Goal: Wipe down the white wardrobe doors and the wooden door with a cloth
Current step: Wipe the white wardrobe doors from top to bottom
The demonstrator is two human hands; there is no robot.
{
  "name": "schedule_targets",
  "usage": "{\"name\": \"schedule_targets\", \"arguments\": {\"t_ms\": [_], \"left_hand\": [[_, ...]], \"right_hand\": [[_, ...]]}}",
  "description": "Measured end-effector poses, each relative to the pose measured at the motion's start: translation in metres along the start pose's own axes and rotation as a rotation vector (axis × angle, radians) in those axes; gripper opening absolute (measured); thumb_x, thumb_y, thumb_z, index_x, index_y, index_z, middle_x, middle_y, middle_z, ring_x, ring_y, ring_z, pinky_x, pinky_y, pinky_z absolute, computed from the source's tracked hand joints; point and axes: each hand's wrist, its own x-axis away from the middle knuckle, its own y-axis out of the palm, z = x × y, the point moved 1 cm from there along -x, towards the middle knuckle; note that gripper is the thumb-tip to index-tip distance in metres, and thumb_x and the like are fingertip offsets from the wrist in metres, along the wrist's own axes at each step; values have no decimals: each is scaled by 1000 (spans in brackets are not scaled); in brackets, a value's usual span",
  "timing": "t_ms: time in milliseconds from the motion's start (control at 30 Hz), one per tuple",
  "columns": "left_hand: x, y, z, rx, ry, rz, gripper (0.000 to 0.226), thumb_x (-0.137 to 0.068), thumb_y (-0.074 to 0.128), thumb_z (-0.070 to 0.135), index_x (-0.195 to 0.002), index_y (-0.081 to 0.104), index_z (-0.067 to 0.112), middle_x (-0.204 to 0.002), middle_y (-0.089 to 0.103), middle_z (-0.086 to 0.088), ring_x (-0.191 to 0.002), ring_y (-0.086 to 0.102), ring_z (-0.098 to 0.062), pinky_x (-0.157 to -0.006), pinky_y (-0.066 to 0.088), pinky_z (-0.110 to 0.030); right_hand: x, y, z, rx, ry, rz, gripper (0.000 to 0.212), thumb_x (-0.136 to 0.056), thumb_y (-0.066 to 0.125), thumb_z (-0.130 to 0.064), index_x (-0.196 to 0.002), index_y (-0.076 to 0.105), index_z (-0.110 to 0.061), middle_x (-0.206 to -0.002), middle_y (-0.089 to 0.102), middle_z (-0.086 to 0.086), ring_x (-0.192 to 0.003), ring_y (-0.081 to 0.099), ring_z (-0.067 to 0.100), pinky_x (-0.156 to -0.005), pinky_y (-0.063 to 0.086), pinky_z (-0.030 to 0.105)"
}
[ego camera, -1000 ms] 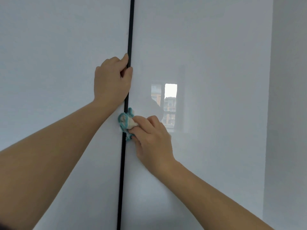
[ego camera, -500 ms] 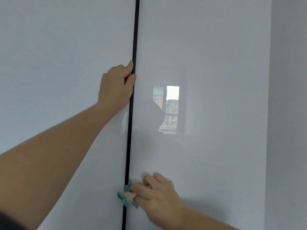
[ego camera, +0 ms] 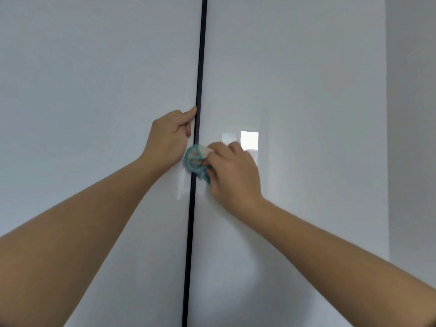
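Note:
Two glossy white wardrobe doors fill the view: the left door (ego camera: 94, 102) and the right door (ego camera: 295, 79), split by a thin dark gap (ego camera: 200, 67). My left hand (ego camera: 168, 138) has its fingers curled round the right edge of the left door, fingertips at the gap. My right hand (ego camera: 232, 172) grips a bunched white cloth with teal trim (ego camera: 194, 160) and presses it against the gap and the right door's left edge, just below my left hand. No wooden door is in view.
A plain grey-white wall (ego camera: 411, 126) runs down the right side beyond the wardrobe's edge. A bright window reflection (ego camera: 249, 140) shows on the right door above my right hand.
My right hand with the cloth went down along the gap, then came back up to just under my left hand. My left hand stayed on the door edge.

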Motion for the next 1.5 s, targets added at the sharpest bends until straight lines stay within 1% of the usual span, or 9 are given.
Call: {"name": "schedule_targets", "arguments": {"t_ms": [133, 300, 467, 600, 800, 967, 1233, 1367, 1500], "left_hand": [[1, 0, 2, 50, -15, 9, 38, -99, 39, 1, -124, 65, 13, -92, 61, -6, -88, 53, -14, -80, 39, -7], [2, 1, 5, 73, -34, 14, 33, -100, 42, 7, -114, 71, 12, -94, 62, -21, -86, 54, -20, -82, 43, -26], [3, 0, 2, 19, -34, 0, 44, -97, 36, -4, -123, 66, 15, -84, 58, 5, -87, 52, -12, -80, 35, -2], [5, 2, 2, -16, -22, 24, 42, -99, 33, -2, -117, 69, 11, -85, 57, 0, -85, 49, -12, -74, 31, 3], [18, 21, 3, -296, 99, 129, 32, -89, 33, 18, -108, 59, 12, -76, 44, -4, -77, 40, -22, -73, 36, -36], [54, 47, -4, -542, 126, 293, 52, -87, 44, 12, -139, 49, 9, -106, 53, -12, -94, 47, -28, -74, 29, -34], [96, 53, -24, -555, 203, 297, 49, -94, 43, 12, -143, 45, 7, -103, 53, -14, -91, 38, -22, -77, 23, -33], [109, 58, -30, -576, 234, 300, 50, -94, 44, 9, -144, 43, 5, -103, 52, -15, -91, 37, -22, -79, 17, -30], [107, 57, -30, -592, 214, 285, 52, -94, 43, 8, -146, 39, 5, -107, 52, -17, -94, 36, -24, -79, 18, -32]], "right_hand": [[-29, 2, 9, -7, 58, 91, 16, -68, 68, 0, -81, 65, -9, -97, 65, 1, -75, 50, 28, -53, 38, 34], [-44, 4, 11, -13, 122, 159, 17, -70, 67, 0, -84, 67, -10, -97, 64, 0, -76, 50, 27, -54, 38, 33], [-6, 7, -2, -91, 72, 111, 11, -73, 68, 0, -81, 66, -8, -98, 64, 5, -78, 51, 28, -55, 46, 38], [62, 15, -18, -105, -5, 65, 6, -74, 67, -5, -78, 66, -10, -100, 65, 2, -75, 51, 26, -55, 43, 37], [153, 22, -39, -100, -161, -37, 11, -76, 71, -7, -74, 65, -16, -103, 67, -6, -71, 52, 21, -58, 38, 33], [163, 26, -38, -75, -221, -62, 11, -78, 68, -6, -78, 64, -16, -104, 67, -6, -69, 49, 20, -57, 36, 34], [165, 13, -23, -55, -393, -140, 29, -94, 43, -2, -76, 60, -17, -106, 66, -4, -70, 48, 21, -59, 36, 33], [164, -3, 10, -4, -522, -149, 22, -90, 53, -1, -76, 56, -19, -110, 67, -2, -73, 52, 23, -62, 40, 34], [160, -30, 48, 57, -350, -99, 11, -87, 64, -12, -84, 54, -16, -111, 68, 2, -84, 58, 25, -69, 36, 34]]}}
